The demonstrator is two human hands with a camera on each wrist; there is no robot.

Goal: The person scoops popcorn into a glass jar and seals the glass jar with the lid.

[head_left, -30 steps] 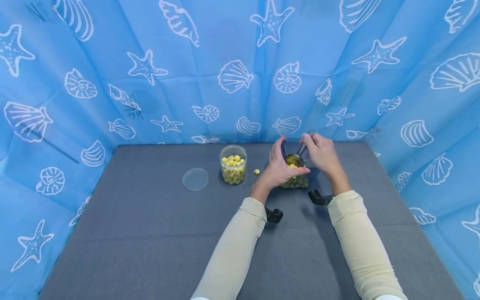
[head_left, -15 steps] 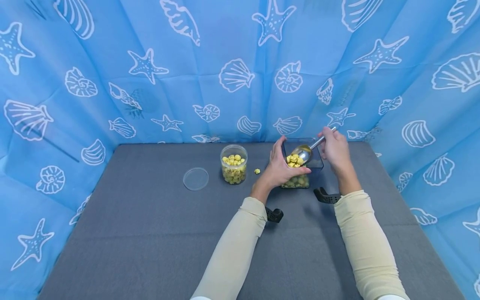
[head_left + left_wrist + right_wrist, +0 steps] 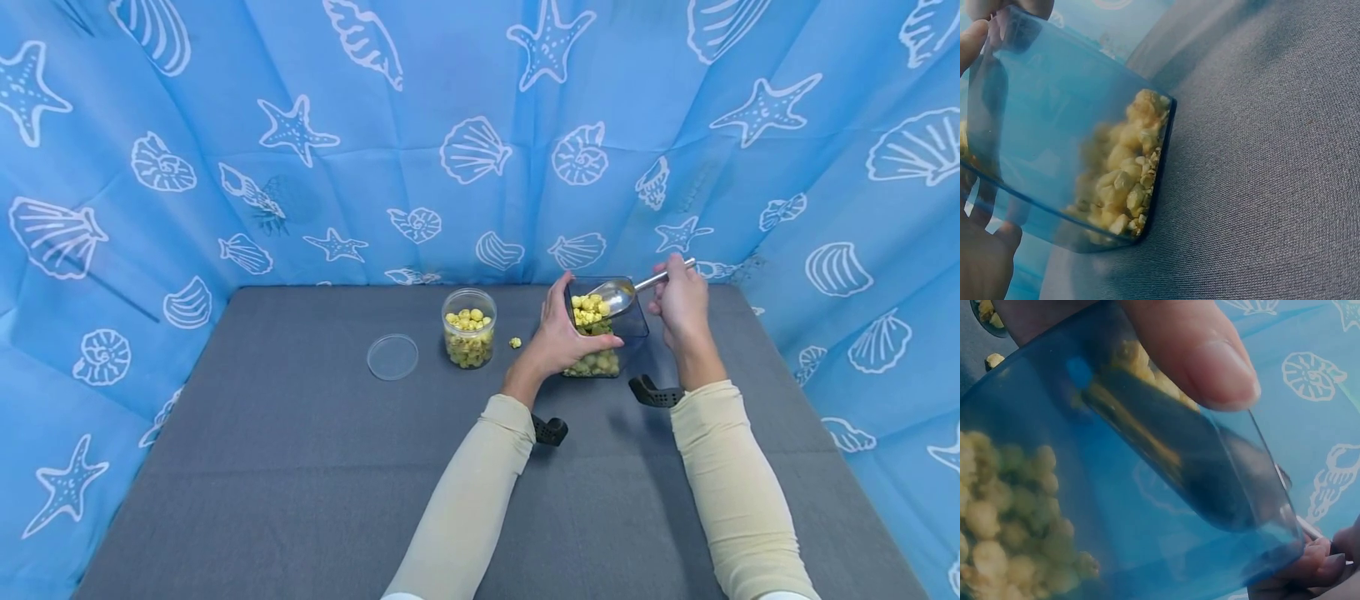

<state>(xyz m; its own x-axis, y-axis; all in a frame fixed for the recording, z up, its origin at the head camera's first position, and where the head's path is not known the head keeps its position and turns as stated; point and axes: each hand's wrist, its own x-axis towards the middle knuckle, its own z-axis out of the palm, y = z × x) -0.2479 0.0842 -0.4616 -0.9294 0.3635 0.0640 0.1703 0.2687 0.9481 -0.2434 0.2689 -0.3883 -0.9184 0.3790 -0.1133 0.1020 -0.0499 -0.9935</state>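
Observation:
In the head view, my left hand (image 3: pixel 553 340) grips a clear bluish square container (image 3: pixel 634 328) at its left side, thumb across the near side. Popcorn (image 3: pixel 1119 178) lies in its lower part, as the left wrist view shows. With my right hand (image 3: pixel 684 302) I hold a metal scoop (image 3: pixel 618 296) by its handle. The scoop's bowl is inside the container's mouth, with popcorn pieces (image 3: pixel 589 310) in and around its tip. Through the clear wall, the right wrist view shows the bowl (image 3: pixel 1166 447) above the lower popcorn (image 3: pixel 1010 519).
Left of the container stands a round clear jar (image 3: pixel 469 329) partly filled with popcorn. A clear round lid (image 3: pixel 393 357) lies flat beside it. One loose popcorn piece (image 3: pixel 514 342) sits between jar and container on the grey table (image 3: pixel 300 433). A blue patterned curtain (image 3: pixel 420 100) hangs behind.
My right hand has moved right, and the scoop has risen out of the deeper popcorn toward the container's mouth, now lying flatter. The left hand keeps its hold on the container.

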